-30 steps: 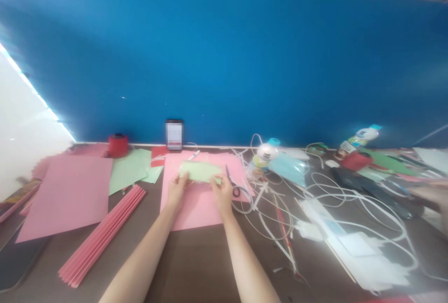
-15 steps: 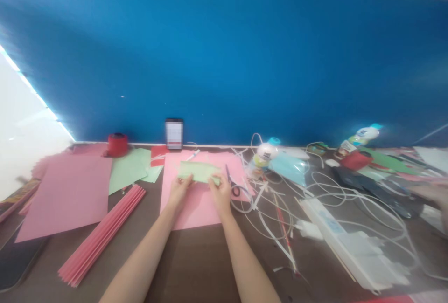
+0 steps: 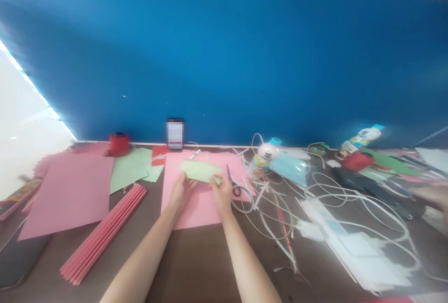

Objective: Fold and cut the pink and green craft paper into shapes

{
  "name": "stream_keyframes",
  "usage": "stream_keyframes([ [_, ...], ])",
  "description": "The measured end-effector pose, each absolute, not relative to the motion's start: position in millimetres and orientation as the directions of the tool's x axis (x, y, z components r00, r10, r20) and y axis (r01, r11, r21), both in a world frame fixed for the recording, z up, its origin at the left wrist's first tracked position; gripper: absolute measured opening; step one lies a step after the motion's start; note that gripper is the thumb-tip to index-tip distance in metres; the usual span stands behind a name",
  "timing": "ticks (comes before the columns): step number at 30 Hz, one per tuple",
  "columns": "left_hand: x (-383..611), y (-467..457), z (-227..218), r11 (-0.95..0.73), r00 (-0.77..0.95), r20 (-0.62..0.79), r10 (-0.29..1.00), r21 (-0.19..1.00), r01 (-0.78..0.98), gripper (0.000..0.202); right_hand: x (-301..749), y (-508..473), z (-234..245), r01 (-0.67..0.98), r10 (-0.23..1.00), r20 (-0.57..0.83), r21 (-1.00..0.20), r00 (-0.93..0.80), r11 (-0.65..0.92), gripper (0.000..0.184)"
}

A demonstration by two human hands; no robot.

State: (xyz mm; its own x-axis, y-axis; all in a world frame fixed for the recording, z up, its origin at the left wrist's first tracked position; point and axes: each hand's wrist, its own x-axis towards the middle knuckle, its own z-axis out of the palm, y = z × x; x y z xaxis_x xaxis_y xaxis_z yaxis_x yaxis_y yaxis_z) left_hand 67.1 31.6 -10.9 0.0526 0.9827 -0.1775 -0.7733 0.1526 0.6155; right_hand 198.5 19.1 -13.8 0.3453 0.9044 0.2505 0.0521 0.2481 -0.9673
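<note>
A light green piece of paper [image 3: 200, 170] lies on a pink sheet [image 3: 196, 210] in the middle of the brown table. My left hand [image 3: 182, 190] grips its near left edge, fingers closed on it. My right hand [image 3: 221, 192] pinches its right end. Black-handled scissors [image 3: 233, 183] lie just right of my right hand, on the pink sheet's edge.
A large pink sheet [image 3: 68, 193], green sheets [image 3: 129, 168] and a folded pink paper fan [image 3: 101, 235] lie to the left. A red tape roll [image 3: 119, 144] and a phone [image 3: 175, 133] stand at the blue wall. White cables [image 3: 315, 210], bottles [image 3: 268, 151] and another person's hand [image 3: 432, 196] are on the right.
My left hand has slid a little along the near edge of the green paper. The paper and my right hand stay almost in place.
</note>
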Motion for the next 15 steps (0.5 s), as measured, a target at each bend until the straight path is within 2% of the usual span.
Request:
stream_keyframes([
  [6,66,33,-8,0.226,0.117,-0.225,0.967,0.553,-0.802,0.041,197,19,-13,0.009,0.895,0.209,-0.975,0.394,0.223,0.021],
  [11,68,25,-4,0.171,0.155,-0.090,0.984,0.733,-0.659,0.039,194,16,-12,0.023,0.898,0.230,-0.971,0.374,0.239,0.021],
  [15,71,18,-5,0.134,0.094,-0.099,0.991,0.829,-0.543,0.033,191,15,-8,-0.121,0.889,0.195,-0.957,0.415,0.265,0.044],
])
